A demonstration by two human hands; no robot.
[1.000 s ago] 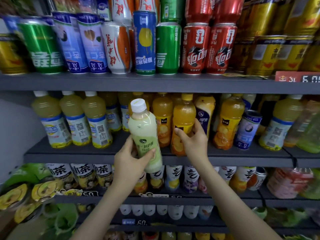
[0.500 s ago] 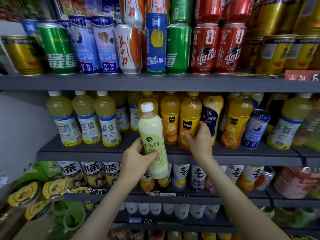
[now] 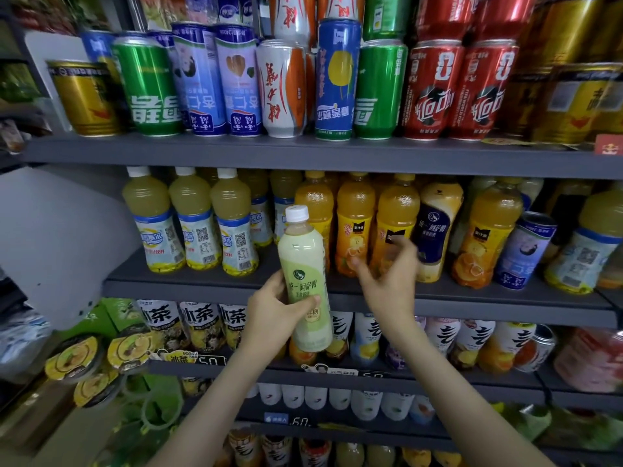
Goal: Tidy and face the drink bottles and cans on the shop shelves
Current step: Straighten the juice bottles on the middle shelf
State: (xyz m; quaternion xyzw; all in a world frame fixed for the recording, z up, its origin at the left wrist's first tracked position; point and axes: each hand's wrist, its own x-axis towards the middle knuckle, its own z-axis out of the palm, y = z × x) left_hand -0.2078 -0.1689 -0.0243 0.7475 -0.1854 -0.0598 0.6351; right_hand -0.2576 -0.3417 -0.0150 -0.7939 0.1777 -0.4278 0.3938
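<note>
Right grip off the orange row, pale green bottle waiting at the middle shelf

The middle shelf (image 3: 209, 287) runs just behind both grips, with its orange juice bottles (image 3: 355, 224) upright directly beyond the right grip (image 3: 387, 281). Half a second ago that grip was on one of them; now it has come away, blurred, fingers loosely spread and empty. That bottle looks faced, and the hand seems free to clear a slot. The pale green bottle (image 3: 305, 261) sits in the left grip (image 3: 273, 315), fingers and thumb curled round its lower half, in front of the shelf lip. Its long axis is near vertical with the top leaning slightly left, the label faces the camera, and the white cap (image 3: 296, 213) is above the grip.
</note>
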